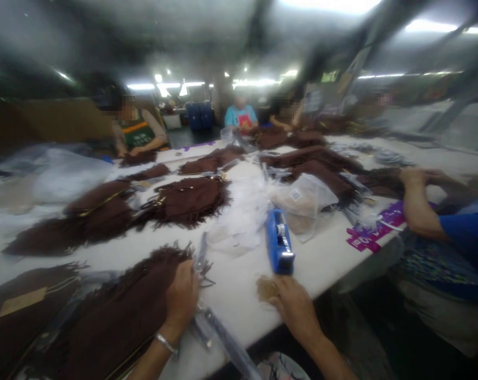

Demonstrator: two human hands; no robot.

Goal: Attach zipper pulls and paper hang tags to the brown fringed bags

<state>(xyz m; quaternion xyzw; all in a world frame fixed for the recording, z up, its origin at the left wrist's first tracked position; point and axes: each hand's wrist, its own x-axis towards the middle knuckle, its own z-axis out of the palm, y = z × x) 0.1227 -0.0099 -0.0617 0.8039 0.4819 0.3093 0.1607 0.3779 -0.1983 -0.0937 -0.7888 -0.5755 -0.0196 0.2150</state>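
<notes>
My left hand (183, 295), with a silver bracelet at the wrist, is closed at the fringed edge of a dark brown bag (115, 311). A grey plastic-wrapped strap (231, 338) runs beside its fingers; blur hides what they grip. Near the table's front edge, my right hand (296, 309) pinches a small, blurred tan piece (266, 289). Just beyond those fingers stands a blue tape dispenser (280, 243). Another brown bag with a tan tag (22, 302) lies at the far left.
Several brown fringed bags (191, 199) cover the white table (318, 264). White sheets (239, 216) and a clear plastic bag (306, 198) lie mid-table. Purple tape (373, 232) marks the right edge. A co-worker's arm (421, 206) reaches in there; other people work across the table.
</notes>
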